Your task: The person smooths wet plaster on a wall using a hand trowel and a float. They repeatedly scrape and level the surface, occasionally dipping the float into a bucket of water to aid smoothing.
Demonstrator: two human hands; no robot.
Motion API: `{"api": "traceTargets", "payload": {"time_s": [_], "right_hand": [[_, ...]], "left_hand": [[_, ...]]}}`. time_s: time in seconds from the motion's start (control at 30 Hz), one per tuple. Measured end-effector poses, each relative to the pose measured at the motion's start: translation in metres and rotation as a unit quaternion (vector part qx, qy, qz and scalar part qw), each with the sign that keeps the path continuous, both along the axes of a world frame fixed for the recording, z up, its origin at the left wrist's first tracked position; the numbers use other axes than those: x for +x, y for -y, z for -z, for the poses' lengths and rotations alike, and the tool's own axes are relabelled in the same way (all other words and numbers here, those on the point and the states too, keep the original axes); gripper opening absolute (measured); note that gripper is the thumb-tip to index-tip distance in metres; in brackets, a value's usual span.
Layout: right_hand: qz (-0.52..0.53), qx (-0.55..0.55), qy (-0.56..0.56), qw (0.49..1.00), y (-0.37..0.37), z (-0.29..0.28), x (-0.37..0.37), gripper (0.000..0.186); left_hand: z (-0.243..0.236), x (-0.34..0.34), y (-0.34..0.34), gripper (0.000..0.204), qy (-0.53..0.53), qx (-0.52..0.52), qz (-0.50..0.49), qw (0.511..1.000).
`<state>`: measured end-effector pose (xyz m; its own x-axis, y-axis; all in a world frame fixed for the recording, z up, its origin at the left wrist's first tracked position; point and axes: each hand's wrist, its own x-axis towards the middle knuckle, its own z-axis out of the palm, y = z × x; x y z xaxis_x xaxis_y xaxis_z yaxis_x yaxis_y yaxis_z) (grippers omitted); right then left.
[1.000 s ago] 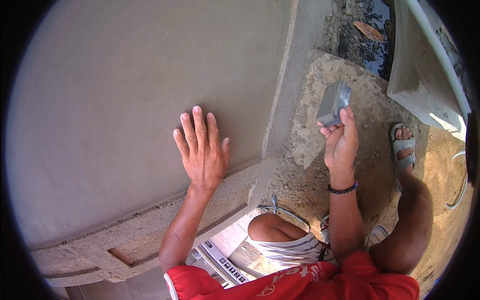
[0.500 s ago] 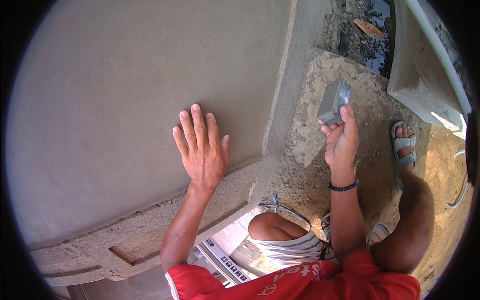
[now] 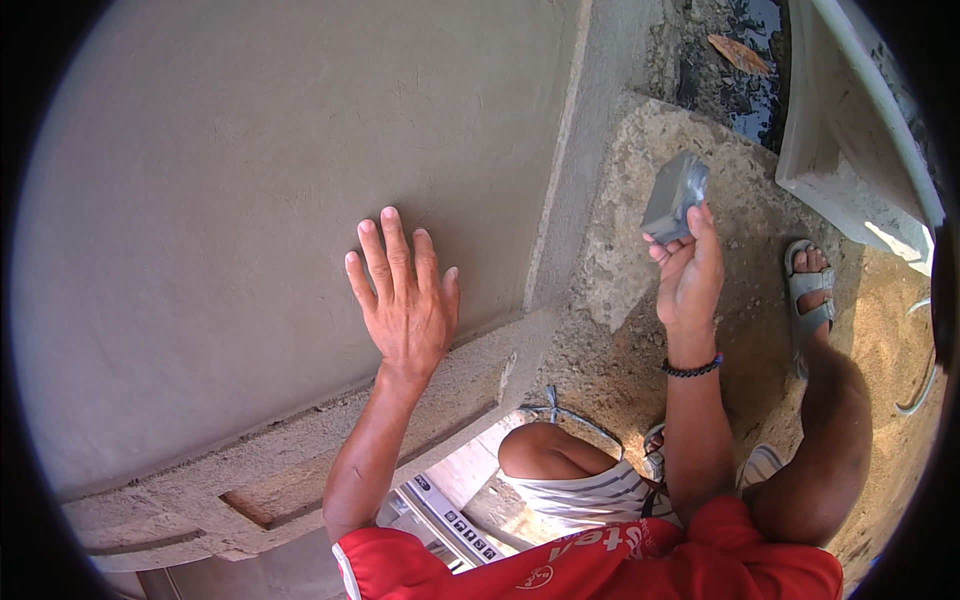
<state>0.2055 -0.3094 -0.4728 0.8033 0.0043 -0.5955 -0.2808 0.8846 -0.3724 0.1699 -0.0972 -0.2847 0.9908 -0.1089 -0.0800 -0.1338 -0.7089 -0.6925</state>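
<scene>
My left hand point(image 3: 400, 300) rests palm down with fingers spread on a smooth grey plastered surface point(image 3: 240, 170), a little left of its narrow raised border point(image 3: 560, 200). On the right, my right hand point(image 3: 685, 270) grips a grey rectangular block point(image 3: 673, 197) with a shiny side, held up by thumb and fingertips over the rough concrete ground. The block is apart from the plastered surface.
A concrete ledge point(image 3: 310, 450) runs along the lower edge of the plaster. At upper right are a dark wet strip with a dry leaf point(image 3: 738, 55) and a grey trough-like object point(image 3: 830, 160). My legs, sandy ground point(image 3: 880, 390) and a thin cord point(image 3: 580, 415) lie lower down.
My right hand and the block have shifted slightly up and to the right. My left hand has crept very slightly upward, still spread on the plaster.
</scene>
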Motion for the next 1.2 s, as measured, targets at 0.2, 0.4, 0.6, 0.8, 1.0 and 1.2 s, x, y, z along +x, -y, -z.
{"api": "traceTargets", "payload": {"time_s": [0.2,0.4,0.6,0.8,1.0,1.2], "right_hand": [[0.002,-0.008,-0.008,1.0,0.0,0.002,0.001,0.053],[0.019,0.004,-0.031,0.999,0.005,0.008,0.004,0.05],[-0.002,0.002,-0.023,1.0,0.009,0.019,0.001,0.063],[-0.001,-0.003,-0.027,1.0,0.009,0.013,0.002,0.062],[0.023,-0.002,-0.027,0.999,0.009,0.011,0.003,0.046],[0.019,-0.002,-0.036,0.999,0.008,0.01,0.003,0.049]], "left_hand": [[0.014,-0.021,0.007,0.033,-0.039,-0.048,0.04,0.997],[0.029,-0.052,0.033,0.01,-0.165,-0.191,0.053,0.966],[0.058,-0.07,0.05,0.04,-0.351,-0.247,-0.048,0.902],[0.048,-0.052,0.052,0.084,-0.248,-0.128,-0.043,0.959],[0.027,-0.022,0.01,0.094,-0.089,-0.013,-0.072,0.993],[0.029,-0.02,0.007,0.093,-0.098,0.01,-0.078,0.992]]}}
